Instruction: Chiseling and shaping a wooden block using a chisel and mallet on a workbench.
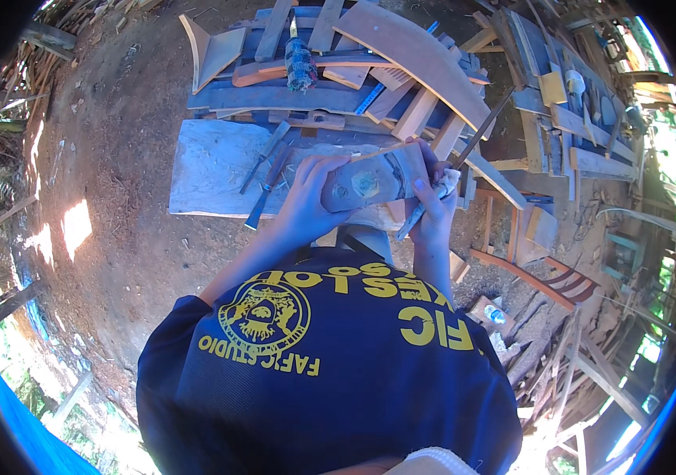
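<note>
The wooden block, raised in front of your chest above the near edge of the worktop, shows its broad face upward, with a roundish pale patch and, toward its right end, a dark slot. Your left hand grasps the left end, thumb toward you. Your right hand is closed around a slender tool, pale and apparently wrapped at the grip, while it also steadies the block's right end; its farther fingers are partly hidden.

Progress: the slot appears already cut and the block roughly to shape, so the piece is probably partway worked. Whether the slot passes through, and how much trimming is left, cannot be told; the underside is hidden.

On the worktop, to the left of the block, two chisel-like tools lie side by side, out of your grasp. Beyond them rests a stack of boards, topped by a broad curved board. Well to the right stands a second pile of timber.
</note>
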